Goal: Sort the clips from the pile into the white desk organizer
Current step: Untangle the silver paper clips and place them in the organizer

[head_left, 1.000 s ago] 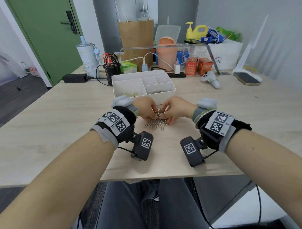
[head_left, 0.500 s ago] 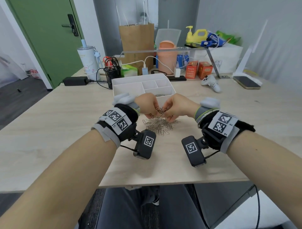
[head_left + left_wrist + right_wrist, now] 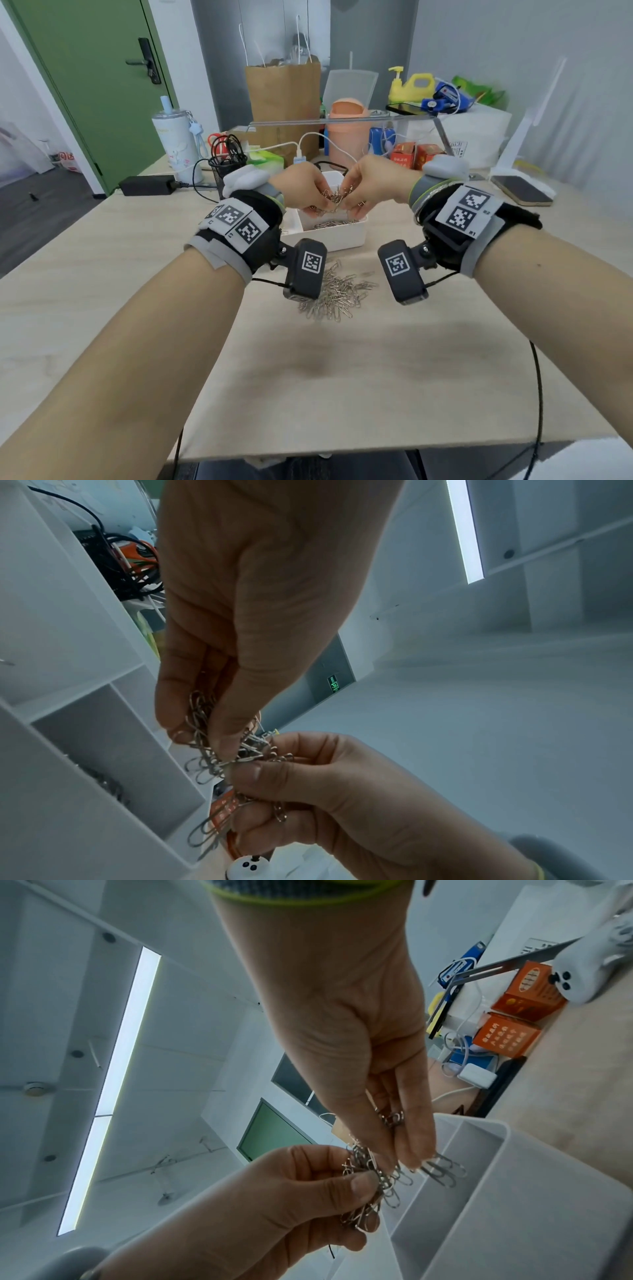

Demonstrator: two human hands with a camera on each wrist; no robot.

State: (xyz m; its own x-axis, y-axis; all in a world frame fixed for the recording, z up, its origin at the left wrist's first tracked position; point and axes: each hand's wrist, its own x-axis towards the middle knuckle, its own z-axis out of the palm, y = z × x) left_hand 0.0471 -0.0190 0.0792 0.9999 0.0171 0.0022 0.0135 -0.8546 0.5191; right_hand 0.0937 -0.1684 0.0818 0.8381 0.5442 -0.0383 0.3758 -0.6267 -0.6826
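Note:
Both hands hold one tangled bunch of silver paper clips (image 3: 337,198) over the white desk organizer (image 3: 332,238). My left hand (image 3: 320,205) pinches the bunch from the left, thumb against fingers (image 3: 219,739). From the right, my right hand (image 3: 349,205) pinches it with fingers pointing down (image 3: 407,1153). The bunch (image 3: 377,1175) hangs above the organizer's near right compartment (image 3: 514,1204), where more clips (image 3: 329,224) lie. The loose pile of clips (image 3: 337,294) stays on the table in front of the organizer, under my wrists.
Behind the organizer stand a black mesh pen holder (image 3: 227,164), a white tumbler (image 3: 174,144), a brown paper bag (image 3: 284,102), an orange bin (image 3: 347,133) and orange boxes (image 3: 414,156). A phone (image 3: 520,190) lies far right, a power adapter (image 3: 147,185) far left.
Both hands lifted a bunch of clips off the pile and carried it forward and up, from the table to above the organizer.

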